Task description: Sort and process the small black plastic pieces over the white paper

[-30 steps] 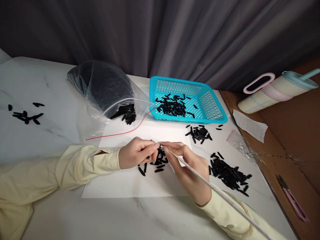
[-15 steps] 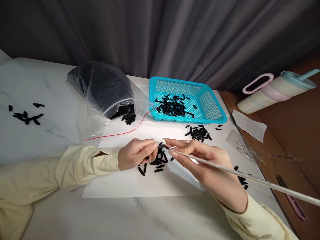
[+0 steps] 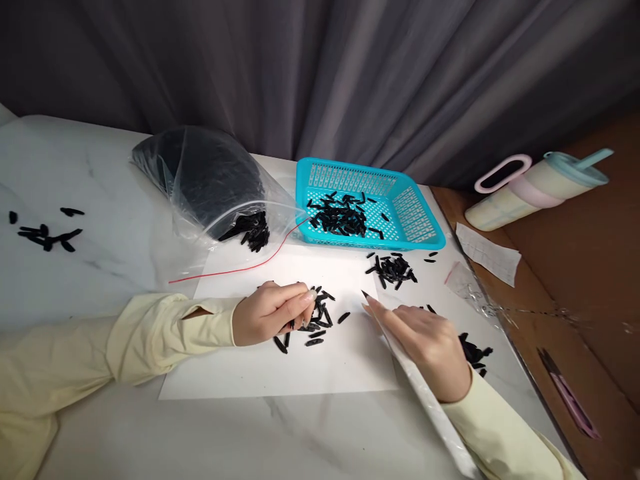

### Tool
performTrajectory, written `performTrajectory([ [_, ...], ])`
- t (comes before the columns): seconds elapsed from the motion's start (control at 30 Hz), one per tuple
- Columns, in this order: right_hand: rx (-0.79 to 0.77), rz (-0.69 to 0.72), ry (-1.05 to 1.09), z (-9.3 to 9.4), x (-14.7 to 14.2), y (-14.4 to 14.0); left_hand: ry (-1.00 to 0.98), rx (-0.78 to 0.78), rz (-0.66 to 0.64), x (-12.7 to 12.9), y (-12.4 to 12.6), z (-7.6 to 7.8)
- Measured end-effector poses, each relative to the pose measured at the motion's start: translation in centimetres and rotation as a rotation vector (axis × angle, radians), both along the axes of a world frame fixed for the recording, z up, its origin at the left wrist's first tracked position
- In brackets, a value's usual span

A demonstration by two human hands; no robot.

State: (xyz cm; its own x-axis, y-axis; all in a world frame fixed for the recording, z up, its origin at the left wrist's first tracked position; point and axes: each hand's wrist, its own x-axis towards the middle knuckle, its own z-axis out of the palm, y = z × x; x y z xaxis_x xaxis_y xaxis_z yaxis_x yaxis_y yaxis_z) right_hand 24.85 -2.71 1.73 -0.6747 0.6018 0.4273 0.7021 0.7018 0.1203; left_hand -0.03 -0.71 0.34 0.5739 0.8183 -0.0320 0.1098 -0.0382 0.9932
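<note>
My left hand (image 3: 274, 313) is closed above a white sheet of paper (image 3: 210, 373), thumb pressed to the curled fingers. A small black piece (image 3: 292, 325) shows under its fingers; the rest of its grip is hidden. Beside it, a loose pile of slim black pieces (image 3: 320, 319) lies on the paper. To the right, my right hand (image 3: 425, 343) grips a long white stick (image 3: 425, 400) that slants toward me and is blurred by motion. A dark point sticks out beyond the fingertips; I cannot tell whether it belongs to the stick.
A clear bag (image 3: 215, 177) full of black pieces lies behind my left hand. A blue basket (image 3: 370, 245) holds more. Other black pieces lie at the far left (image 3: 50, 237) and right. A tumbler (image 3: 540, 190), paper slip (image 3: 490, 257) and pink-handled snips (image 3: 573, 403) are at the right.
My right hand has moved right, away from my left fingertips, and the stick now tilts more steeply toward me. My left hand has stayed nearly in place.
</note>
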Motion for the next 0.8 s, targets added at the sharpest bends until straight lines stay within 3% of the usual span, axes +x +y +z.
performTrajectory([
  [0.1, 0.005, 0.007, -0.080, -1.7, 1.0, -0.2, -0.115, -0.149, -0.016, 0.2, 0.4, -0.1],
  [0.2, -0.069, -0.059, 0.007, -1.9, 0.7, -0.4, -0.243, -0.428, -0.056, 0.3, 1.0, 0.2],
  [0.37, -0.450, -0.087, 0.560, -0.3, -2.4, -0.5, -0.306, -0.772, -0.188, 0.4, 1.4, 0.5],
  [0.57, -1.072, -0.026, 1.023, -0.8, -5.6, -0.1, -0.288, -0.887, -0.287, 0.4, 1.4, 0.0],
  [0.8, -1.206, -0.052, 1.044, -2.5, -6.1, -0.6, -0.305, -0.916, -0.282, 0.2, 1.8, -0.4],
])
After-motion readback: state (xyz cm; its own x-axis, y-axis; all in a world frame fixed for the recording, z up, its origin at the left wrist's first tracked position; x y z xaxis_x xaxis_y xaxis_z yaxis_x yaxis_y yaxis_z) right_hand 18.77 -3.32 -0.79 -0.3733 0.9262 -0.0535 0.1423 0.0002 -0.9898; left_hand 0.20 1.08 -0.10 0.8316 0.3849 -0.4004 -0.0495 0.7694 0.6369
